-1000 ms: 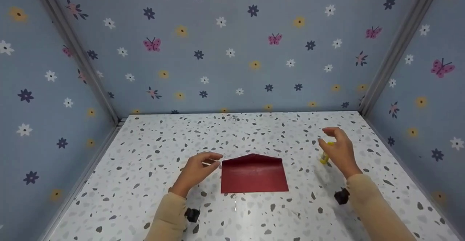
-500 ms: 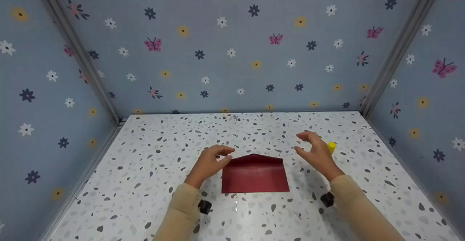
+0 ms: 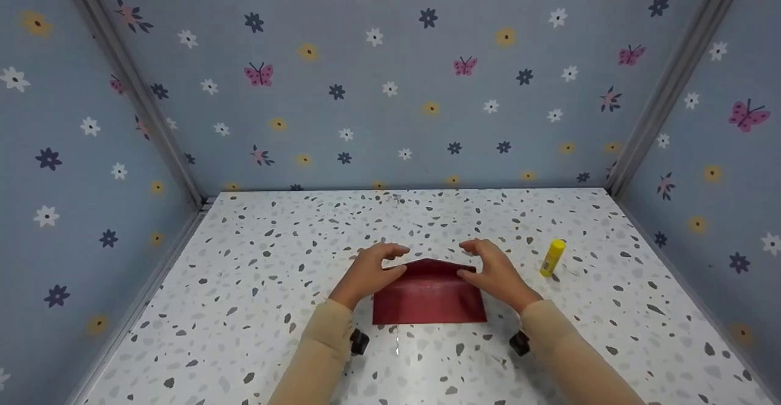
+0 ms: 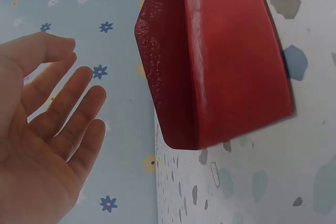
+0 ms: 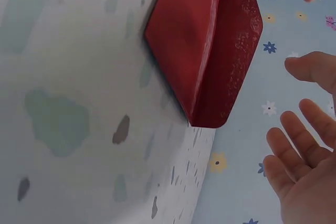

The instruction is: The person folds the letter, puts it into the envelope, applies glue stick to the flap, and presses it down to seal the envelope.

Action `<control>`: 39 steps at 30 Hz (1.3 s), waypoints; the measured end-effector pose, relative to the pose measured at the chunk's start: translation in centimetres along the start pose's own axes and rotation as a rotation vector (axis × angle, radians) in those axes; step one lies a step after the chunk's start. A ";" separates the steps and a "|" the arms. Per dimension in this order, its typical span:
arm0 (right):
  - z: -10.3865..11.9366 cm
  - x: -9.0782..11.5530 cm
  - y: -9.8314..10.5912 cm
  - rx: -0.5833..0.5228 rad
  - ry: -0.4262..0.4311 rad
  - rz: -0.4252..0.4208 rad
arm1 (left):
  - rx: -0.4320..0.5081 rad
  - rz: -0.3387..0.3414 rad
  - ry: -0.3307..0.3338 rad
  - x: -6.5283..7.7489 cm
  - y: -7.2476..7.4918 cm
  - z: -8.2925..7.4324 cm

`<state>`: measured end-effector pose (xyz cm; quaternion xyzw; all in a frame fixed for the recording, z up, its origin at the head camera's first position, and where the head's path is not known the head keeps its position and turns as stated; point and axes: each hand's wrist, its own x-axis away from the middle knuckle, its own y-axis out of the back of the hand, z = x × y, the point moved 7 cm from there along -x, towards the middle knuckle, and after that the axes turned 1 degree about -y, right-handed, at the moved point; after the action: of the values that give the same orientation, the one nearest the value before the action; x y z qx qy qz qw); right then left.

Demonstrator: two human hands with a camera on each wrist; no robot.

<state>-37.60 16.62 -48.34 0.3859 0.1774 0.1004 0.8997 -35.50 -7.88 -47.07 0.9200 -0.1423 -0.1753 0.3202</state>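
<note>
A red envelope (image 3: 427, 304) lies on the speckled table with its flap (image 4: 165, 61) raised along the far side. Whitish, glossy smears show on the inside of that flap in both wrist views. My left hand (image 3: 370, 274) hovers over the envelope's left end, fingers apart and loosely bent, holding nothing. Over the right end, my right hand (image 3: 497, 274) mirrors it, thumb and fingers spread with nothing between them. From the wrist views, both hands appear apart from the paper. A yellow glue stick (image 3: 552, 257) stands upright to the right of my right hand.
The white speckled table (image 3: 274, 228) is enclosed by blue walls (image 3: 390, 75) printed with flowers and butterflies. Grey metal posts (image 3: 131, 82) run up the corners. A dark wrist camera (image 3: 519, 343) hangs under each sleeve, close above the table.
My right hand has moved left from beside the glue stick to the envelope's right end, uncovering the glue stick. My left hand has shifted right over the left end. The envelope stays put.
</note>
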 end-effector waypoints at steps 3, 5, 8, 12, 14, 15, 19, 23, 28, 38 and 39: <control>0.2 0.0 -1.3 0.059 -0.022 0.054 | -0.063 0.042 0.014 -0.2 -0.7 0.3; 0.4 0.0 -2.0 0.107 -0.024 0.087 | -0.097 0.069 0.037 -0.2 -1.2 0.6; 0.8 0.2 -2.8 0.174 0.011 0.112 | -0.139 0.093 0.058 -0.3 -1.8 0.9; 1.3 0.3 -3.6 0.232 0.066 0.107 | -0.201 0.117 0.069 -0.4 -2.6 1.1; 1.4 0.3 -3.9 0.256 0.088 0.100 | -0.242 0.137 0.060 -0.4 -3.1 1.2; 1.5 0.3 -4.0 0.263 0.106 0.092 | -0.263 0.149 0.058 -0.4 -3.4 1.2; 1.8 0.4 -4.4 0.292 0.155 0.081 | -0.358 0.172 0.023 -0.3 -4.1 1.3; 1.8 0.6 -4.6 0.306 0.174 0.089 | -0.398 0.174 0.012 -0.1 -4.5 1.4; 1.9 0.6 -4.8 0.322 0.147 0.144 | -0.360 0.190 0.049 0.1 -4.7 1.3; 1.8 0.7 -5.5 0.334 0.130 0.253 | -0.366 0.239 0.108 0.3 -5.1 1.5; 1.7 0.8 -5.6 0.334 0.123 0.263 | -0.372 0.245 0.108 0.3 -5.2 1.5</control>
<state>-35.98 11.96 -51.51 0.5424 0.1942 0.2094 0.7901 -35.05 -4.95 -51.55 0.8290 -0.2011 -0.1090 0.5103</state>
